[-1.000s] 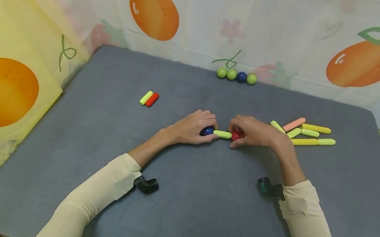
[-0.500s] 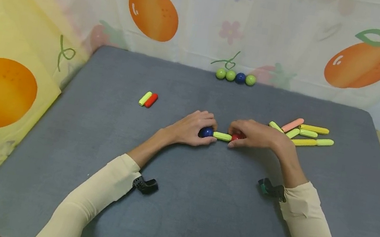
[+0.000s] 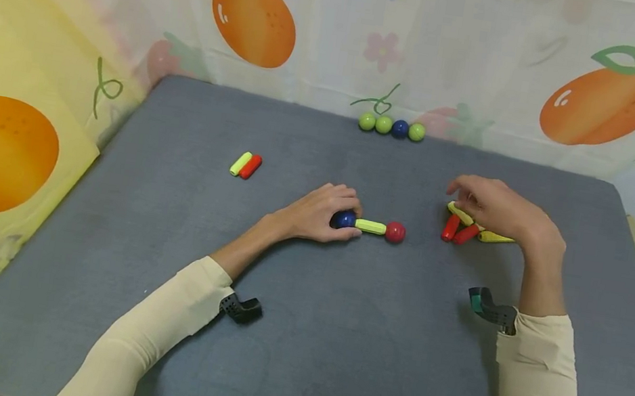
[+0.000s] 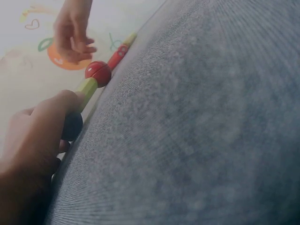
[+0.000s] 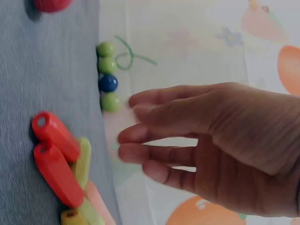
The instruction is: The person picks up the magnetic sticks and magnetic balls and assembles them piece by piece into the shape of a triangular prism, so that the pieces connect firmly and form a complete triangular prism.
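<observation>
Dark blue and glossy, a ball (image 3: 343, 220) sits in the curled grip of the left hand (image 3: 324, 213), thumb on its near side and fingers round the far side. From it a ribbed lime stick (image 3: 370, 227) runs to the right and meets a red ball (image 3: 395, 232), so the three lie in one straight line on the grey table (image 3: 293, 359), in front of the person. The right hand (image 3: 498, 204) is well apart from that row, raised above a loose cluster of sticks to the right; its fingers are spread a little and softly bent, and it holds nothing. In the cluster, two red sticks (image 3: 458, 230) lie closest to the red ball, their hollow ends plain in the right wrist view, with a pale yellow-green stick (image 3: 460, 213) against them and a yellow stick (image 3: 495, 237) partly under the hand's outline; a salmon stick (image 5: 99, 201) shows there too. Farther left, a short lime piece (image 3: 240, 163) and a short red piece (image 3: 251, 167) touch side by side at a slant. At the table's far edge four small balls (image 3: 384, 124) stand in a row, green, green, blue, green, before a fruit-printed cloth (image 3: 331, 22).
</observation>
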